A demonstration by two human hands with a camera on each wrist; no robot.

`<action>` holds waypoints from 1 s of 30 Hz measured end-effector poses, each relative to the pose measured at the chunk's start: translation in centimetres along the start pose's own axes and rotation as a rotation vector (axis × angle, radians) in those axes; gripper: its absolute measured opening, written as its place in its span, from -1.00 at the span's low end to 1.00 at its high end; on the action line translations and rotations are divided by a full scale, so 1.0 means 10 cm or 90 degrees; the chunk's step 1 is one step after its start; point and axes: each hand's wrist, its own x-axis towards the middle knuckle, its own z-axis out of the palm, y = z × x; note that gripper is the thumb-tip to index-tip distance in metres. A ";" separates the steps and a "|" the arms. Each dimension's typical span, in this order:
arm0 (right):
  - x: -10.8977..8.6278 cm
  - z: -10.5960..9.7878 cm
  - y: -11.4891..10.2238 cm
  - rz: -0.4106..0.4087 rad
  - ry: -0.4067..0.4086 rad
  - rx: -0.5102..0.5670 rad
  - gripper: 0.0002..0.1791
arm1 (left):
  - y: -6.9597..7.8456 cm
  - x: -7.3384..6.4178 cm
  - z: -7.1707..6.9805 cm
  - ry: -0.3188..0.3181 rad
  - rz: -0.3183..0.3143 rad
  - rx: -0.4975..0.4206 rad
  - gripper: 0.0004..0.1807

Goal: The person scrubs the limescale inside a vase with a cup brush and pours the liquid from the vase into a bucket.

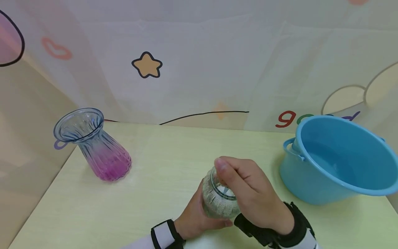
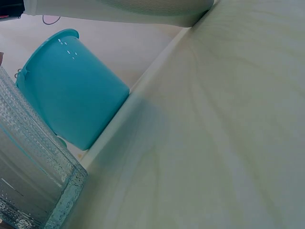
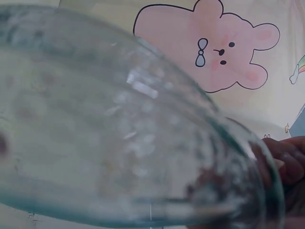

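A clear textured glass jar (image 1: 219, 205) is held near the front of the table. My left hand (image 1: 200, 216) grips it from the left and below, thumb along its near side. Over the jar's mouth, my right hand (image 1: 252, 193) has curled fingers, the thumb on top and the fingertips dipping past the rim. Whether those fingertips pinch something is hidden; I cannot tell. In the left wrist view the jar (image 2: 33, 167) leans at the left edge. It fills much of the right wrist view, where curled fingers (image 3: 288, 162) show beside the mouth of the glass jar (image 3: 143, 143).
A ribbed glass vase (image 1: 109, 152), blue at the top and pink below, stands at the left of the pale table (image 1: 149, 148). To the right is a large light-blue bucket (image 1: 314, 180) with a handle. Behind hangs a printed white curtain (image 1: 199, 69).
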 end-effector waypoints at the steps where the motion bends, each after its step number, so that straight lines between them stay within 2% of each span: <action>1: 0.00 0.00 -0.01 0.009 -0.005 -0.003 -0.56 | 0.00 0.00 0.00 0.001 -0.003 0.001 0.11; 8: 0.02 0.01 -0.05 0.032 -0.009 -0.020 -0.55 | 0.00 0.00 -0.01 0.007 -0.013 0.000 0.13; 12: 0.01 0.01 -0.02 0.010 0.002 -0.011 -0.56 | 0.01 0.01 0.00 0.005 -0.024 -0.006 0.13; 23: -0.05 -0.01 0.00 -0.125 0.082 0.019 -0.58 | 0.01 0.02 0.00 -0.011 0.025 -0.010 0.17; 30: -0.16 -0.05 0.04 -0.218 0.110 0.067 -0.59 | -0.01 0.01 -0.01 -0.004 0.024 0.002 0.16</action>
